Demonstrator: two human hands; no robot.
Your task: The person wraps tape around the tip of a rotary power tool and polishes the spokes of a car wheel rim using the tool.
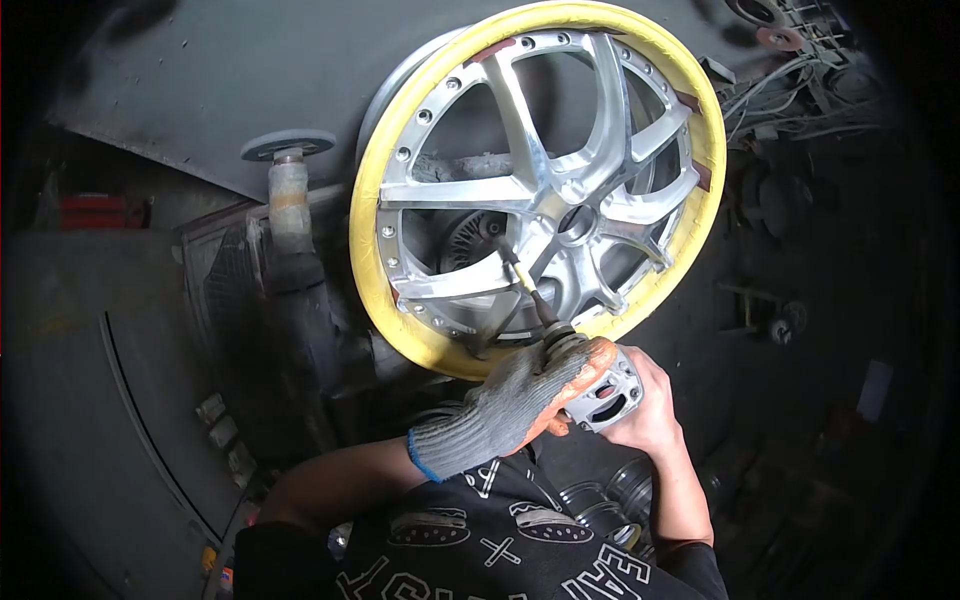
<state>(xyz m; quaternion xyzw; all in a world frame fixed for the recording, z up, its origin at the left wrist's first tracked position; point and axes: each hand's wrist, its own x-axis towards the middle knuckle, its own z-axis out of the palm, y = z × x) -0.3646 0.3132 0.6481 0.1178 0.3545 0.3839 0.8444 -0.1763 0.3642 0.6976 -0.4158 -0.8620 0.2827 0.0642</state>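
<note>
A bright metal alloy wheel stands tilted before me, its outer rim covered with yellow tape. My left hand, in a grey knitted glove with an orange coating, is wrapped round the front of a die grinder. The tool's rear body sits in my bare right hand, closed round it. From the gloved fist a thin shaft points up and left to the wheel's lower-left spoke. Whether the tip touches the spoke or is spinning, I cannot tell.
Left of the wheel, a round disc sits on a wrapped upright spindle. A grey panel rises behind. Cables tangle at the upper right. More wheels lie low behind my right forearm. A red box is at far left.
</note>
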